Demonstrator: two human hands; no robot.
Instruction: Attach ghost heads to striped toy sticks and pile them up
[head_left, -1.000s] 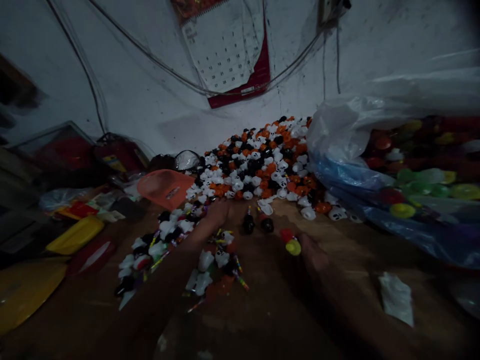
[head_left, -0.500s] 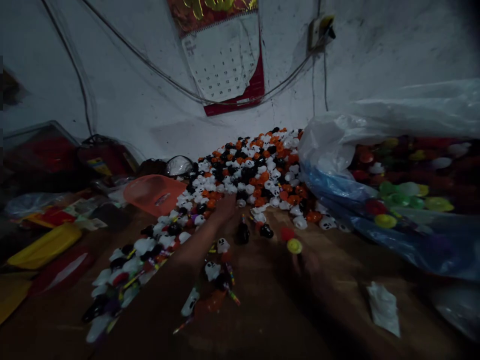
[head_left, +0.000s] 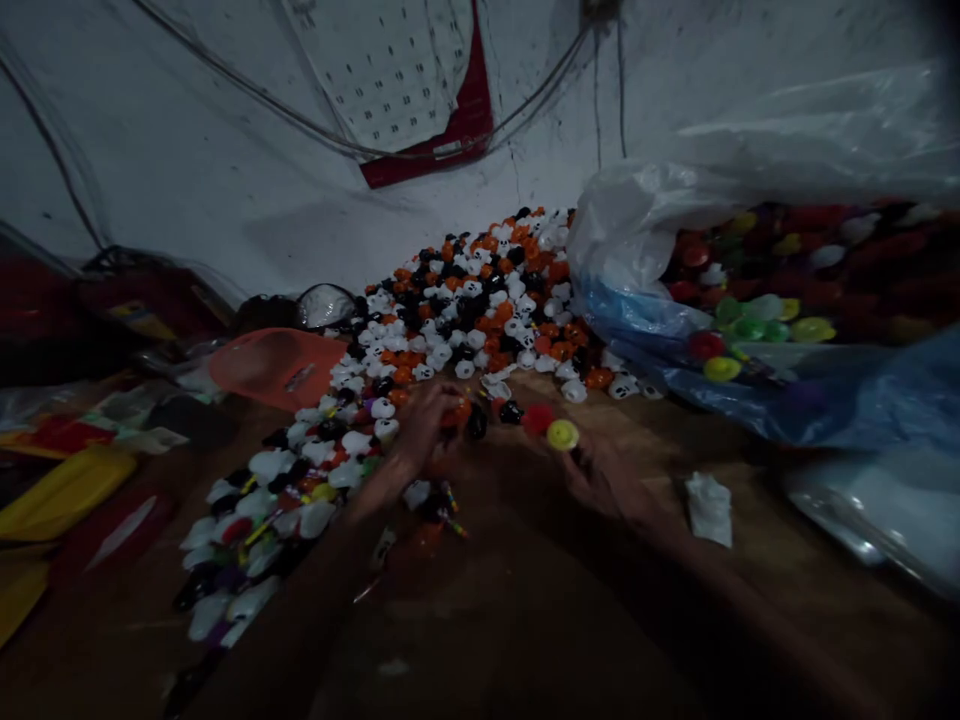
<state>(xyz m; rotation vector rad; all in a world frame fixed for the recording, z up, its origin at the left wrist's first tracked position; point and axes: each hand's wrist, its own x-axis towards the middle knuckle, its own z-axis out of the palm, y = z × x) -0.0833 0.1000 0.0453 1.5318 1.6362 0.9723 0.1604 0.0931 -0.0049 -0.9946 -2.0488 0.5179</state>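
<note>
My left hand [head_left: 424, 430] is at the near edge of a heap of small orange, white and black plastic figures [head_left: 480, 300]. Its fingers are closed on an orange pumpkin figure [head_left: 457, 411]. My right hand [head_left: 604, 480], dim and partly in shadow, grips a yellow smiley piece [head_left: 562, 435]; a red piece [head_left: 537, 419] sits right against that. Between the hands lie black figures [head_left: 511, 411] on the wooden table [head_left: 525, 600]. Below my left hand are a white ghost figure [head_left: 417, 493] and striped sticks [head_left: 451, 500].
A row of mixed figures [head_left: 262, 520] runs along the left. An orange scoop [head_left: 281, 365] and yellow trays [head_left: 67, 490] lie further left. On the right are a clear plastic bag [head_left: 637, 250] of coloured pieces and a crumpled white tissue [head_left: 709, 508]. A wall stands behind.
The view has tipped down and shifted right. My left hand has drawn back slightly from the heap, now with the orange pumpkin figure at its fingertips. My right hand keeps the yellow piece.
</note>
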